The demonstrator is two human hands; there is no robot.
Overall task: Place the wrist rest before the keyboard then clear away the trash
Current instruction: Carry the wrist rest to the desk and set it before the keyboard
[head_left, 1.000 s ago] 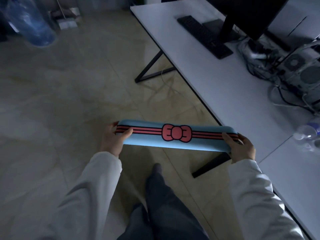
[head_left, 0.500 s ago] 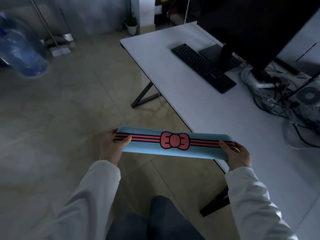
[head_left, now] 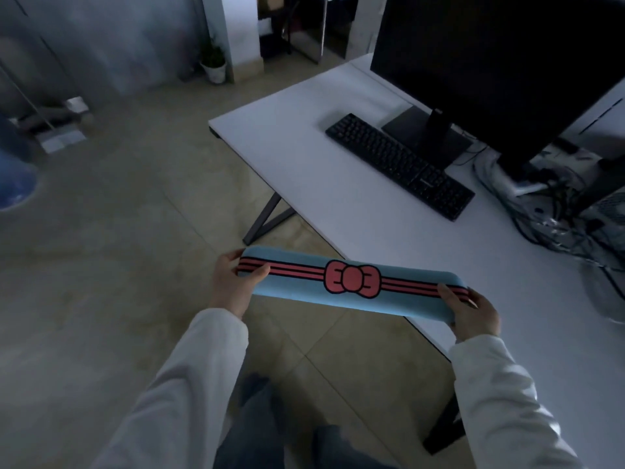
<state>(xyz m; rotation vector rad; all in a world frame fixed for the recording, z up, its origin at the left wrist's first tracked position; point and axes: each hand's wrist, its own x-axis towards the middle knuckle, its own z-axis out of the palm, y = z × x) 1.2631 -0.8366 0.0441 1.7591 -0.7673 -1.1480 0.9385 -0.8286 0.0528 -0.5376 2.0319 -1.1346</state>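
A long light-blue wrist rest (head_left: pixel 297 296) with red stripes and a red bow in its middle hangs level in the air at the near edge of the white desk (head_left: pixel 321 184). My left hand (head_left: pixel 230 286) grips its left end and my right hand (head_left: pixel 471 313) grips its right end. The black keyboard (head_left: pixel 399 164) lies slanted on the desk, farther away and to the right of the rest, in front of the dark monitor (head_left: pixel 490 55). No trash is visible in this view.
A tangle of cables and computer gear (head_left: pixel 554 211) crowds the desk's right side. The desk's black leg (head_left: pixel 267 218) stands on the tiled floor. A small potted plant (head_left: pixel 213 62) sits by a pillar at the back; a blue bottle (head_left: pixel 15 184) shows at the left edge.
The desk, keyboard and monitor have come closer and swung toward the middle of the view. The wrist rest, still held at both ends, now reaches over the desk's near edge.
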